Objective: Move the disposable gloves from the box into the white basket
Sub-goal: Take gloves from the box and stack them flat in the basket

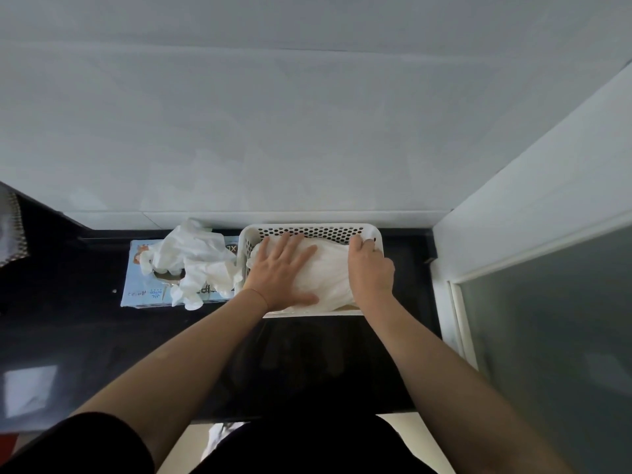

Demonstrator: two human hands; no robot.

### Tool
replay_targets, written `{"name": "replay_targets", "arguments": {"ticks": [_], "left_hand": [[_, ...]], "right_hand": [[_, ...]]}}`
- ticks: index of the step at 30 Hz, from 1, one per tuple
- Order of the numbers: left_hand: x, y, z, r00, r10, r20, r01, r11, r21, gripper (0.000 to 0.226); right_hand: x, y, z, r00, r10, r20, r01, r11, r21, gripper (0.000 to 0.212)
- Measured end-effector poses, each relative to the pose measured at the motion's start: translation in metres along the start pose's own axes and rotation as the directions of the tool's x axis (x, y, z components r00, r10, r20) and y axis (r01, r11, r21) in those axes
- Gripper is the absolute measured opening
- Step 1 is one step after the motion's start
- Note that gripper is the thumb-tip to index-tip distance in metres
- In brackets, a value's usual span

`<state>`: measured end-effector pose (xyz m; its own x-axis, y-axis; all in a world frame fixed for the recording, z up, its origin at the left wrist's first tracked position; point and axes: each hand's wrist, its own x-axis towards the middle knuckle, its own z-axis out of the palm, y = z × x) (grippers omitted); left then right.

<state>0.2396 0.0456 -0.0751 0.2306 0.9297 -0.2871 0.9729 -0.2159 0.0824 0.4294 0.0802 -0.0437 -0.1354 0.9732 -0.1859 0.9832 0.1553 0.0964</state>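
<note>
A white perforated basket (309,231) stands on the dark counter against the back wall. White disposable gloves (330,273) lie piled inside it. My left hand (282,273) presses flat on that pile with straight, spread fingers. My right hand (369,268) rests on the pile's right part, its fingers curled down by the basket's far right corner; what they hold is hidden. Left of the basket lies a light blue glove box (138,285). A loose bunch of white gloves (196,260) spills out of its top opening.
The glossy black counter (85,336) stretches left and toward me. A white tiled wall (307,131) rises right behind the basket. A white wall and a frosted glass panel (547,319) close off the right side. A grey cloth (10,234) hangs at the far left.
</note>
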Motion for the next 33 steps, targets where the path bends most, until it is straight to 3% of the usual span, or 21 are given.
{"name": "replay_targets", "arguments": {"ticks": [4,8,14,19,23,25,27,30,31,33], "left_hand": [[-0.002,-0.001,0.004,0.998,-0.046,0.041,0.046,0.999,-0.005,0.107],[0.001,0.001,0.013,0.996,-0.056,0.064,0.058,0.998,-0.037,0.108],[0.006,-0.007,0.018,0.991,0.012,0.134,-0.014,1.0,0.018,0.114],[0.008,-0.007,0.018,0.983,0.001,0.182,-0.008,0.999,0.041,0.113],[0.008,-0.004,0.002,0.971,0.009,0.24,-0.024,0.998,0.059,0.116],[0.002,-0.009,-0.011,0.984,0.058,0.168,-0.066,0.997,0.043,0.109],[-0.01,-0.02,-0.025,0.992,0.114,-0.053,-0.116,0.993,-0.033,0.082],[-0.029,-0.048,-0.04,0.886,0.036,-0.463,-0.094,0.99,-0.103,0.037],[-0.033,-0.057,-0.045,0.868,-0.041,-0.495,-0.029,0.991,-0.132,0.027],[-0.043,-0.078,-0.056,0.887,-0.199,-0.417,0.132,0.974,-0.186,0.016]], "right_hand": [[0.003,-0.005,-0.005,0.996,-0.089,-0.016,0.089,0.996,0.016,0.038],[0.003,-0.02,-0.003,0.967,-0.253,0.044,0.236,0.944,0.229,0.034],[0.01,-0.01,0.018,0.938,-0.161,0.307,0.058,0.946,0.32,0.065],[0.014,-0.012,0.02,0.931,-0.09,0.355,-0.074,0.903,0.423,0.077],[0.009,-0.02,0.008,0.93,-0.028,0.366,-0.104,0.936,0.336,0.081],[0.007,-0.031,-0.004,0.966,-0.001,0.258,-0.075,0.956,0.283,0.063],[0.007,-0.048,-0.019,0.992,0.04,0.117,-0.081,0.924,0.373,0.043],[0.01,-0.084,-0.038,1.0,-0.012,0.015,0.001,0.822,0.57,0.02],[0.01,-0.096,-0.042,0.998,-0.056,0.018,0.034,0.786,0.617,0.015],[0.007,-0.123,-0.049,0.986,-0.156,0.05,0.076,0.706,0.704,0.012]]}}
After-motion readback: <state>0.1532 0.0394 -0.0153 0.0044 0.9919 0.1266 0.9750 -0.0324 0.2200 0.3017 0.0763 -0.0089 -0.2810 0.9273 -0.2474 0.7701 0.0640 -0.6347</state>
